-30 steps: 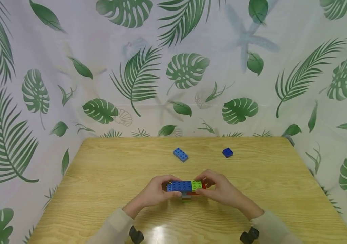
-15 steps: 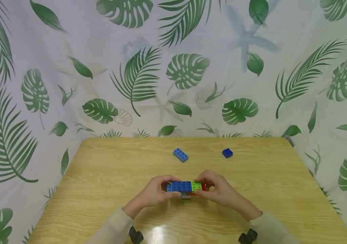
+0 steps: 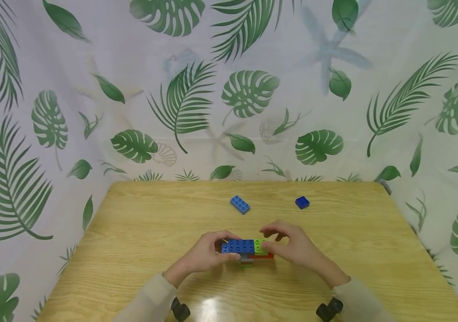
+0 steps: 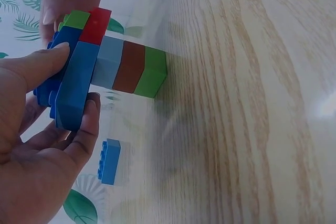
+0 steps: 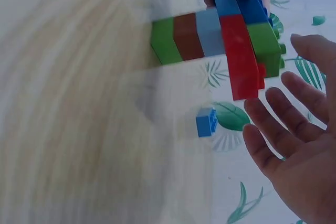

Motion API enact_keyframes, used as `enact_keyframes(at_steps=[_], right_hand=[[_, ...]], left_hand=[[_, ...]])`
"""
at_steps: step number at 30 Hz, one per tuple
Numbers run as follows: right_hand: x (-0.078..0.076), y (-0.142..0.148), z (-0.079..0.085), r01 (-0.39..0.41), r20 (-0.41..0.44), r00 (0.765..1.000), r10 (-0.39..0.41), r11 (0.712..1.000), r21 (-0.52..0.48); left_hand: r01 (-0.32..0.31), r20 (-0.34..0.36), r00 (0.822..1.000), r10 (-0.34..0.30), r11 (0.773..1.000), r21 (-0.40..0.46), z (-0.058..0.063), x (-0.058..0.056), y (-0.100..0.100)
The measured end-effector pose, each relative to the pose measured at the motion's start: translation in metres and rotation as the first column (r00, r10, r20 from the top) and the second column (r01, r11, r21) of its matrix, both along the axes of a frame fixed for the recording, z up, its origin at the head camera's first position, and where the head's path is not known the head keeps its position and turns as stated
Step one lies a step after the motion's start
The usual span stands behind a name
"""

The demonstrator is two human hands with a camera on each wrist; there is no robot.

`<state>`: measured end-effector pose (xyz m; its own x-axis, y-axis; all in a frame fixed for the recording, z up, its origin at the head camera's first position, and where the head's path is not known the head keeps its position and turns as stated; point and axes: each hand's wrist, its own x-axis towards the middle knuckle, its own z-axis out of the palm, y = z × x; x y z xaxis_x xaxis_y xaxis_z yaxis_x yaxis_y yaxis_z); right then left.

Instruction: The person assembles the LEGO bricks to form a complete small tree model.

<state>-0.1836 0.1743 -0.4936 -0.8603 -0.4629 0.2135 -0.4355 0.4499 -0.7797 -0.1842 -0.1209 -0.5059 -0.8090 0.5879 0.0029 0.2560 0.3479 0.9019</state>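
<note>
A T-shaped stack of toy building bricks stands on the table, its stem built from a green brick (image 4: 152, 72), a brown brick (image 4: 130, 66) and a light blue brick (image 4: 108, 61). Across the stem lie a blue brick (image 4: 77, 85) and a red brick (image 5: 240, 59). On top of these sit a dark blue brick (image 3: 241, 246) and a lime green brick (image 3: 258, 245). My left hand (image 3: 202, 255) grips the blue bricks at the left end, thumb on the near side. Beside the lime green end, my right hand (image 3: 295, 245) holds nothing, its fingers spread and relaxed.
Farther back on the wooden table (image 3: 152, 210) lie a loose blue brick (image 3: 239, 205) and, to its right, a smaller dark blue brick (image 3: 302, 202). A leaf-patterned cloth (image 3: 197, 174) hangs behind the table and at both sides.
My right hand has let go of the lime green brick, its fingers lifting and drawing slightly right. The left hand keeps its grip on the stack.
</note>
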Motion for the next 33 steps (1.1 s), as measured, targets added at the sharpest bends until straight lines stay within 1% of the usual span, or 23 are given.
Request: enact_keyframes(at_steps=[2, 6, 12, 19, 21, 28, 33], right_hand=[[-0.007, 0.001, 0.003, 0.028, -0.011, 1.0, -0.028, 1.0, 0.0], [-0.024, 0.001, 0.004, 0.079, 0.001, 0.997, -0.079, 0.997, 0.017], [-0.047, -0.005, -0.004, 0.116, 0.027, 0.993, -0.117, 0.993, 0.033], [-0.067, -0.014, -0.017, 0.144, 0.087, 0.985, -0.147, 0.989, 0.04], [-0.073, -0.017, -0.02, 0.145, 0.093, 0.984, -0.149, 0.988, 0.046], [-0.089, -0.027, -0.031, 0.151, 0.112, 0.982, -0.155, 0.987, 0.05], [-0.098, -0.033, -0.036, 0.159, 0.131, 0.978, -0.163, 0.986, 0.046]], left_hand=[[0.001, -0.001, 1.0, -0.001, 1.0, -0.004, 0.001, 0.0, 0.0], [-0.001, -0.004, 1.0, 0.001, 1.0, -0.008, 0.001, 0.0, 0.0], [0.0, -0.001, 1.0, 0.0, 1.0, -0.002, -0.001, 0.0, 0.0], [0.005, 0.026, 1.0, -0.006, 1.0, 0.019, -0.001, 0.0, 0.0], [0.004, 0.03, 1.0, -0.005, 1.0, 0.02, -0.001, 0.0, 0.0], [0.0, 0.019, 1.0, 0.0, 1.0, -0.004, 0.0, 0.0, 0.0], [0.0, 0.01, 1.0, 0.0, 1.0, -0.007, 0.001, -0.001, 0.0]])
